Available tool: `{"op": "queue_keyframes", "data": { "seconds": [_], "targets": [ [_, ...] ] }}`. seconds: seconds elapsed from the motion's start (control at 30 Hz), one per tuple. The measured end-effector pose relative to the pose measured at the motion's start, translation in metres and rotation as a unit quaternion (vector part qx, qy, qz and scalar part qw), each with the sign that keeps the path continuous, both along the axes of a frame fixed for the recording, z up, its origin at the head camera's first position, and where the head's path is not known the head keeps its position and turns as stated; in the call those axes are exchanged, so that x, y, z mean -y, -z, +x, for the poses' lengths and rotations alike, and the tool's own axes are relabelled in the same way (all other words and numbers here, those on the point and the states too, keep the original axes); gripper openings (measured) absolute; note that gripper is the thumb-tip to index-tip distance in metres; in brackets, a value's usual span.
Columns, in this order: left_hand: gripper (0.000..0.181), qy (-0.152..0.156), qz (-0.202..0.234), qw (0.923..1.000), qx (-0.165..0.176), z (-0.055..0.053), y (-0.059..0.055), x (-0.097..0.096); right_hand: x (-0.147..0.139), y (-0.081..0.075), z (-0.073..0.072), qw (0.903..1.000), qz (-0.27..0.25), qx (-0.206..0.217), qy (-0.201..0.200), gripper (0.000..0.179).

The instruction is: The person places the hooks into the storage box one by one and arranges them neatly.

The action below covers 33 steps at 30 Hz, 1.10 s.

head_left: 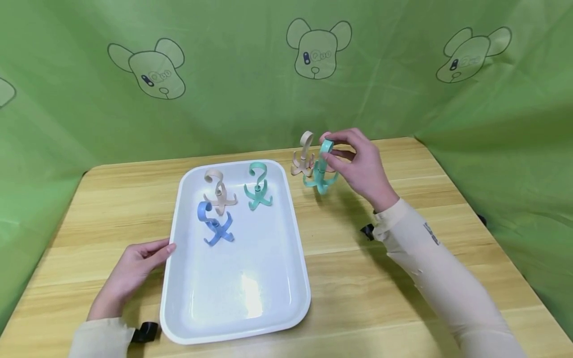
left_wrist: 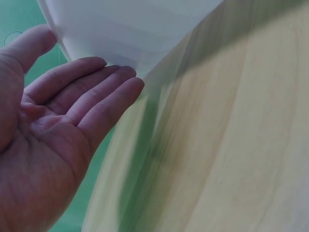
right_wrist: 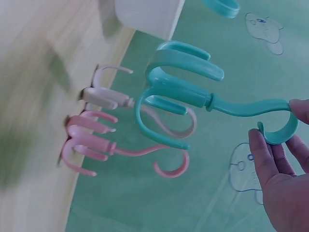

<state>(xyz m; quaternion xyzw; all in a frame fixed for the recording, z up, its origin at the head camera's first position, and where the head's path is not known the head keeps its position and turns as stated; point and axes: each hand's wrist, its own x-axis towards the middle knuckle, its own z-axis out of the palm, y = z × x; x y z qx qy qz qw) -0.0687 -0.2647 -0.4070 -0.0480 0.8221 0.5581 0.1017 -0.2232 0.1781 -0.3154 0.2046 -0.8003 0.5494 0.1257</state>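
My right hand (head_left: 364,166) pinches the curled top of a teal multi-prong hook hanger (right_wrist: 178,92), its prongs pointing down in the head view. In the right wrist view, its base is off the table. Just behind it, a beige hook hanger (head_left: 303,161) and a pink one (right_wrist: 94,140) stand on the wood. With the thumb on the rim and fairly straight fingers against the outer wall, my left hand (head_left: 134,271) holds the left side of a white tray (head_left: 241,333). Inside the tray stand a beige hanger (head_left: 221,199), a green hanger (head_left: 258,194) and a blue hanger (head_left: 218,231).
The wooden table (head_left: 358,308) extends around the tray. A green curtain (head_left: 241,119) with printed mouse-like heads hangs behind its back edge and along the sides. Black straps (head_left: 145,332) show at both wrists.
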Motion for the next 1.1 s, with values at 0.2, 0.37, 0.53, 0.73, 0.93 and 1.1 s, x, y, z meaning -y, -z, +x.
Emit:
{"op": "queue_keyframes", "data": {
  "seconds": [0.2, 0.37, 0.53, 0.73, 0.93, 1.1],
  "targets": [
    [0.051, 0.0, -0.002, 1.0, -0.001, 0.0, 0.001, 0.0, 0.007, -0.01, 0.007, 0.9998, -0.002, -0.007, -0.018, 0.033],
    [0.052, 0.0, -0.005, 1.0, -0.002, 0.0, 0.0, 0.0, 0.012, -0.015, 0.011, 0.9991, -0.007, -0.015, -0.04, 0.032],
    [0.051, 0.0, 0.0, 1.0, -0.003, 0.0, 0.001, 0.0, 0.018, -0.02, 0.015, 0.9985, -0.009, -0.021, -0.05, 0.031],
    [0.051, 0.002, 0.006, 1.0, -0.002, 0.0, 0.002, 0.001, 0.029, -0.023, 0.02, 0.9964, -0.008, -0.039, -0.076, 0.03],
    [0.05, 0.013, -0.004, 0.9999, -0.007, 0.0, 0.001, 0.004, 0.041, -0.027, 0.024, 0.9934, -0.006, -0.046, -0.104, 0.029],
    [0.05, 0.02, -0.013, 0.9997, -0.005, -0.002, 0.0, 0.003, 0.048, -0.027, 0.027, 0.9894, -0.014, -0.045, -0.137, 0.028]
  ]
}}
